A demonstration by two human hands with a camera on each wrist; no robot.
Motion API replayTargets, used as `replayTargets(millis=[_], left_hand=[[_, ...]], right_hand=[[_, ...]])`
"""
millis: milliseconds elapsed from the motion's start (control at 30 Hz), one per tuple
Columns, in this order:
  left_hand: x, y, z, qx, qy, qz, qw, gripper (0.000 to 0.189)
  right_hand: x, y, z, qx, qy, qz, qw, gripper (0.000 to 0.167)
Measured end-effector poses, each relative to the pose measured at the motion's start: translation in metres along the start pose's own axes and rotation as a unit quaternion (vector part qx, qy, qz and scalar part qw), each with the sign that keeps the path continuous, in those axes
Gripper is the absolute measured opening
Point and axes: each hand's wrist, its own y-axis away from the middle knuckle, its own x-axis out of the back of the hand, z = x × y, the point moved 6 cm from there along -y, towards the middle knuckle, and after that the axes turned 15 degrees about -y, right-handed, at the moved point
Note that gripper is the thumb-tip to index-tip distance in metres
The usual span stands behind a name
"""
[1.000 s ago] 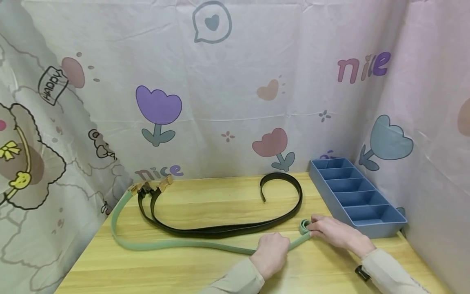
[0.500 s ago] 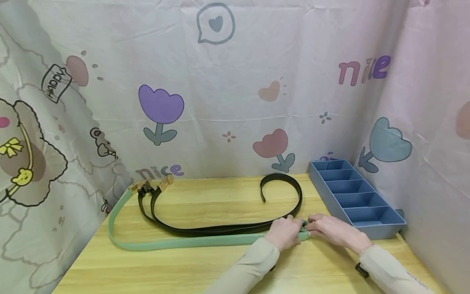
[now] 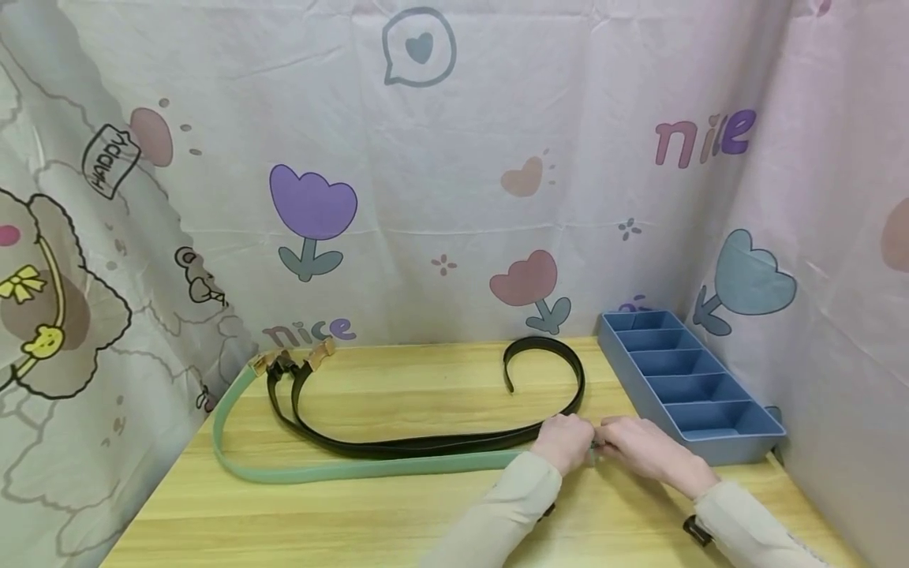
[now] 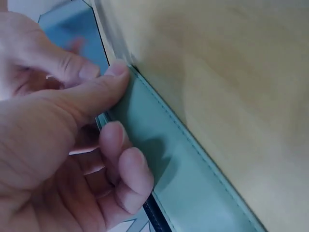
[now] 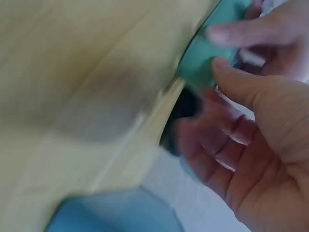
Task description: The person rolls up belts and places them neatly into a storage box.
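A green belt (image 3: 369,469) with stitched edges lies along the front of the table, its gold buckle (image 3: 261,363) at the far left. Its right end is rolled up, and both hands hide most of that roll. My left hand (image 3: 564,442) pinches the strap beside the roll, the thumb flat on its face in the left wrist view. Facing it, my right hand (image 3: 649,451) holds the rolled end between thumb and fingers. In the right wrist view the green strap (image 5: 200,60) shows between the two hands.
Black belts (image 3: 426,447) lie behind the green one, curling at the right, their buckles (image 3: 286,366) at the back left. A blue divided box (image 3: 735,451) stands at the right edge. Patterned curtains (image 3: 440,158) hang behind and at both sides.
My left hand has slid right along the green belt up to the right hand. The strap now lies flatter and straighter, and the visible coil is covered. My right hand has barely moved.
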Motion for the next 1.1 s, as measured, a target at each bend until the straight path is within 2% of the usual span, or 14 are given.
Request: replayTargets(millis=[133,200,300,367,433,567,733,900,1100], left_hand=[[-0.001,0.005,-0.001,-0.012,-0.009,0.020,0.9997,0.023],[-0.002,0.008,-0.003,-0.024,-0.023,0.010,0.9994,0.024],[-0.005,0.013,-0.005,-0.040,-0.052,-0.012,0.9978,0.042],[-0.007,0.015,-0.007,-0.047,-0.063,-0.028,0.9965,0.048],[-0.009,0.016,-0.007,-0.059,-0.065,-0.029,0.9957,0.049],[-0.011,0.016,-0.011,-0.094,-0.031,-0.027,0.9947,0.041],[-0.012,0.011,-0.018,-0.118,0.034,-0.034,0.9919,0.039],[-0.010,0.010,-0.022,-0.110,0.053,-0.027,0.9921,0.019],[-0.012,0.009,-0.022,-0.073,0.055,-0.024,0.9955,0.016]], right_hand=[[-0.007,0.000,-0.003,0.011,-0.010,-0.005,0.9999,0.014],[-0.009,0.000,-0.003,0.003,-0.008,-0.014,0.9999,0.013],[-0.011,0.000,-0.003,-0.014,0.009,-0.022,0.9996,0.012],[-0.013,0.000,-0.004,-0.015,0.020,-0.018,0.9995,0.011],[-0.015,0.001,-0.005,-0.011,0.026,-0.007,0.9996,0.010],[-0.017,0.002,-0.005,-0.008,0.024,0.009,0.9996,0.013],[-0.016,0.001,-0.003,0.008,0.016,-0.003,0.9998,0.018],[-0.017,0.002,-0.004,0.027,0.013,-0.008,0.9995,0.020],[-0.018,-0.002,-0.009,-0.055,0.019,0.018,0.9981,0.017]])
